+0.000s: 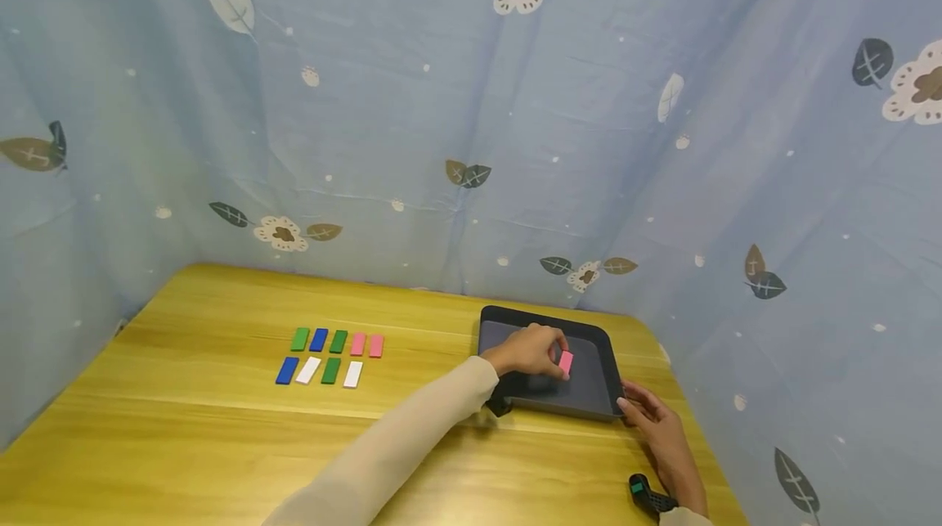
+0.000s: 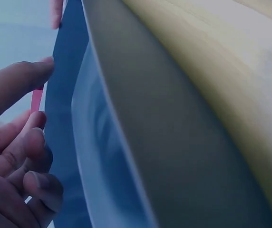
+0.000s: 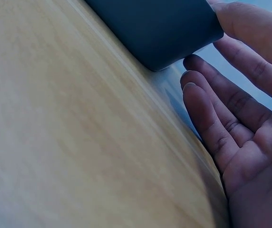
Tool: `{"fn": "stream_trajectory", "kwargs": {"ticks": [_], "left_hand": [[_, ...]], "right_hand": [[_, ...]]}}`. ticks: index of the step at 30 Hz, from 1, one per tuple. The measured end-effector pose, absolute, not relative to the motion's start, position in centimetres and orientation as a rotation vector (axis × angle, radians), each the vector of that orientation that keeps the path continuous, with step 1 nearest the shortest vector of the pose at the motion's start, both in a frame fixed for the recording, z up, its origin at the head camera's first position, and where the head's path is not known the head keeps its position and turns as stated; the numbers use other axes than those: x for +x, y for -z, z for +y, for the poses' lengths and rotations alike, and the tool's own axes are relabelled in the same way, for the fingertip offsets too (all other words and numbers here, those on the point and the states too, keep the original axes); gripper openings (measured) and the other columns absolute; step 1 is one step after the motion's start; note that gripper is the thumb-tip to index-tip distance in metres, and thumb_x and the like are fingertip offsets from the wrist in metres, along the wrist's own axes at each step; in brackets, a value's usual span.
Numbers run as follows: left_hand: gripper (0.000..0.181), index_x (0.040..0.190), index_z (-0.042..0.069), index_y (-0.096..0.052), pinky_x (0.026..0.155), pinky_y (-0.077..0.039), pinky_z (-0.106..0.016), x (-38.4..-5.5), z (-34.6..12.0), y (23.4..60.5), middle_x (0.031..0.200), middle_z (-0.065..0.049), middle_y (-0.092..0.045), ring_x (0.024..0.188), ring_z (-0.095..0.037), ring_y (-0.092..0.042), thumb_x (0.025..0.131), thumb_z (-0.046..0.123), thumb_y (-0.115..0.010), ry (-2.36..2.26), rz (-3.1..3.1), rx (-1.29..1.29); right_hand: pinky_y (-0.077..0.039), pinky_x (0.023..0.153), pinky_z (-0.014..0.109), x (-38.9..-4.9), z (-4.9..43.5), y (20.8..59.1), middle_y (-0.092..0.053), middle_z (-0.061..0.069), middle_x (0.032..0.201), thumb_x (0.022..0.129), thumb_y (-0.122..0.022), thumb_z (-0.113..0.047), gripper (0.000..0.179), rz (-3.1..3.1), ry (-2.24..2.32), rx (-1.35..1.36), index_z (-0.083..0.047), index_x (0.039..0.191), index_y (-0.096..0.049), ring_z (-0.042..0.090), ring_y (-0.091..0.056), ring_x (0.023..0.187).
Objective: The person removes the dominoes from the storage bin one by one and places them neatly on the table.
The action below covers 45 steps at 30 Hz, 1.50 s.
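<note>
My left hand reaches over a dark grey rectangular tray and pinches a small pink block between thumb and fingers. In the left wrist view, a sliver of the pink block shows between the thumb and the fingers of the left hand; the tray's wall fills the middle. At the near right corner of the tray, my right hand touches the rim and outer side. In the right wrist view its thumb and index finger meet the tray corner, the other fingers extended loosely below.
Left on the wooden table lie two rows of small flat blocks, among them a green one, a blue one, a pink one and a white one. A patterned blue curtain hangs behind and at the sides.
</note>
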<state>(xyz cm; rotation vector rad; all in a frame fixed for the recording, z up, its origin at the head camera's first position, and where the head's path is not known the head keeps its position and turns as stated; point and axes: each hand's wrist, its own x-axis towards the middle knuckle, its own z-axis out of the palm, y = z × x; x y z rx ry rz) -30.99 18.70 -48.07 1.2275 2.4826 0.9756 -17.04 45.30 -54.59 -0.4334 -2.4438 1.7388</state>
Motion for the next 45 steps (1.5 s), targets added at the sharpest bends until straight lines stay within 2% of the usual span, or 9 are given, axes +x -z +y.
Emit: {"fn": "stream_trajectory", "kwargs": {"ticks": [10,20,33,39,45], "left_hand": [[0.044,0.121,0.014,-0.068,0.062,-0.047,-0.021,-30.3,15.5,47.2,0.079,0.01,-0.059,0.063,-0.006,-0.056,0.086,0.032,-0.087,-1.016,2.515,1.268],[0.044,0.12,0.014,-0.068,0.064,-0.044,-0.021,-29.8,11.3,47.3,0.08,0.008,-0.06,0.064,-0.006,-0.053,0.086,0.035,-0.085,-1.027,2.553,1.319],[0.043,0.116,0.015,-0.068,0.068,-0.047,-0.025,-29.5,5.5,47.5,0.079,0.008,-0.062,0.07,-0.007,-0.056,0.084,0.036,-0.087,-1.082,2.602,1.231],[0.044,0.114,0.014,-0.068,0.069,-0.047,-0.027,-29.1,2.8,47.5,0.08,0.008,-0.062,0.071,-0.007,-0.055,0.082,0.036,-0.089,-1.066,2.663,1.186],[0.044,0.118,0.014,-0.068,0.068,-0.046,-0.028,-28.4,0.2,47.8,0.08,0.004,-0.063,0.068,-0.008,-0.052,0.084,0.034,-0.087,-1.04,2.695,1.152]], "right_hand": [[-0.054,0.084,0.026,-16.9,45.4,54.6,-0.058,0.0,0.136,0.095,-0.073,-0.045,0.067,-2.455,-1.742,-0.469,-0.014,0.151,-0.052,0.007,-0.063,0.105],[-0.054,0.085,0.026,-16.8,45.5,54.3,-0.057,0.003,0.138,0.093,-0.073,-0.049,0.072,-2.484,-1.717,-0.513,-0.014,0.152,-0.051,0.003,-0.062,0.103],[-0.054,0.084,0.027,-16.6,45.4,53.8,-0.061,-0.013,0.123,0.096,-0.073,-0.044,0.07,-2.464,-1.747,-0.485,-0.011,0.153,-0.049,0.004,-0.063,0.102],[-0.054,0.085,0.027,-16.6,45.2,53.8,-0.06,-0.014,0.122,0.094,-0.074,-0.048,0.074,-2.462,-1.769,-0.513,-0.012,0.154,-0.048,0.006,-0.062,0.102],[-0.054,0.084,0.027,-16.6,45.1,53.8,-0.06,-0.015,0.121,0.094,-0.073,-0.049,0.074,-2.47,-1.764,-0.512,-0.013,0.154,-0.048,0.006,-0.062,0.101]]}}
